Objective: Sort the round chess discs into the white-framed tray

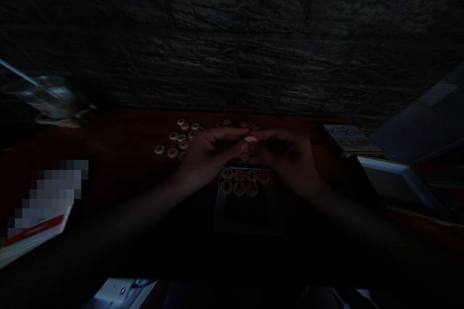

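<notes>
My left hand (212, 154) and my right hand (286, 159) meet above the middle of a dark red table. A pale round xiangqi piece (250, 139) sits at their fingertips. The left thumb and fingers pinch it from the left, while the right fingertips reach its other side. Just below my hands, a tight group of several pieces (239, 181) lies on a dark printed sheet (246, 212). More loose pieces (177, 142) lie to the left, partly hidden behind my left hand. A few others (235, 124) lie beyond my fingers.
A rough dark stone wall (232, 34) rises behind the table (119, 135). At right are a printed board or box (350, 137) and a white-edged screen or frame (395, 178). At left are a glass object (47, 101) and a blurred white-and-red item (39, 222).
</notes>
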Demonstrator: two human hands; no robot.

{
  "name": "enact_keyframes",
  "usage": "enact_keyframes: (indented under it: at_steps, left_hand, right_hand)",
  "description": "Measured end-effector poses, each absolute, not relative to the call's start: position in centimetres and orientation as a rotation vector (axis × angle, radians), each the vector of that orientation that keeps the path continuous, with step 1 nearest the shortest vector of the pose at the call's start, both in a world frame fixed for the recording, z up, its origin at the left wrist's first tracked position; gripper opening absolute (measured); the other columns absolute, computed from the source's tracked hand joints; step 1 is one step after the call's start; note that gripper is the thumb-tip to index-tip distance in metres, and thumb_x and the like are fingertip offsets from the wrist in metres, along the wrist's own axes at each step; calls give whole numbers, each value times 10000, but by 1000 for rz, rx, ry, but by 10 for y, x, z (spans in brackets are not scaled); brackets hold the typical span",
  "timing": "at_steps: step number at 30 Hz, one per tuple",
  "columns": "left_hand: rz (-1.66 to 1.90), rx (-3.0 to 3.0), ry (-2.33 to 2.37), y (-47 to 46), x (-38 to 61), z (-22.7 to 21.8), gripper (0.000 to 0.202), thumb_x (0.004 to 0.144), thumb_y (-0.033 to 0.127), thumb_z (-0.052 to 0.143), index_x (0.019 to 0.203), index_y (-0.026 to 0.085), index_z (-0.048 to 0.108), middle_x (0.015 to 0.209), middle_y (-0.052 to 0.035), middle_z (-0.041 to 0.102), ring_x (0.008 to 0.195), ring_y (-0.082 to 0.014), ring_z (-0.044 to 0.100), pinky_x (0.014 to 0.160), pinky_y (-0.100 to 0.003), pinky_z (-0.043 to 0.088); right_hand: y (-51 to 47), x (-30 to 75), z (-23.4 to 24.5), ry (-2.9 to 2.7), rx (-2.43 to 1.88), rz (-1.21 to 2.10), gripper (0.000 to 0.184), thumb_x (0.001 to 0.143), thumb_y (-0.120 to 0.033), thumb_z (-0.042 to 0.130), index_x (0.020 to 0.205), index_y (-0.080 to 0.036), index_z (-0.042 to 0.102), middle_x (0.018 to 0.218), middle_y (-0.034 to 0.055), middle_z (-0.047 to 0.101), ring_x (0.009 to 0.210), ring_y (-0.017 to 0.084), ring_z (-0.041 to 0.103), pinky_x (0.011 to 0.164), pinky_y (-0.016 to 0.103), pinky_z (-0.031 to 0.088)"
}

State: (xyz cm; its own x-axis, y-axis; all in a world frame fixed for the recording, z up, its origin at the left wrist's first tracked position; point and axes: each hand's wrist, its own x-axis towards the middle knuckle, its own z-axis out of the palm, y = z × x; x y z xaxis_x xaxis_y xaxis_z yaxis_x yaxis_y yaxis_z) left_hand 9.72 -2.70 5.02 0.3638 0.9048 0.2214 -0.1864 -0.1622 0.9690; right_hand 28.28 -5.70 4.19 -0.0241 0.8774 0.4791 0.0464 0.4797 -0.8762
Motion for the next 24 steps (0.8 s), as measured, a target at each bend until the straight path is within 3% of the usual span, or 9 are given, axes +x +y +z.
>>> enact_keyframes:
  at_steps: [5, 12, 19, 24]
  left_hand:
    - [1197, 1545, 687, -31, 98, 51, 297, 797, 262, 868, 1084, 212, 810, 1036, -61, 828, 927, -217, 789, 868, -338, 637]
    - [1196, 1592, 665, -33, 98, 49, 228, 811, 272, 858, 1031, 224, 820, 1017, -50, 831, 919, -214, 792, 898, -346, 635]
    - [1172, 1435, 696, -30, 99, 53, 331, 763, 325, 894, 1055, 198, 805, 996, -71, 829, 867, -224, 794, 810, -346, 656]
    - [1131, 1340, 670, -28, 98, 52, 300, 798, 320, 870, 1067, 209, 795, 983, -61, 827, 808, -202, 793, 783, -332, 663]
  right_hand:
    - [-56, 282, 46, -1368, -862, 886, 190, 760, -346, 903, 897, -240, 824, 872, 21, 829, 786, 185, 783, 758, 323, 648]
    - [-56, 282, 45, -1382, -945, 894, 219, 793, -447, 868, 887, -251, 843, 747, 12, 801, 634, 163, 743, 575, 266, 613]
    - [-55, 283, 49, -1435, -892, 873, 242, 799, -437, 866, 984, -284, 840, 928, 20, 831, 848, 209, 790, 806, 361, 651]
    - [-54, 284, 45, -1463, -848, 868, 281, 808, -367, 869, 1077, -299, 821, 976, 23, 827, 887, 202, 781, 828, 370, 643]
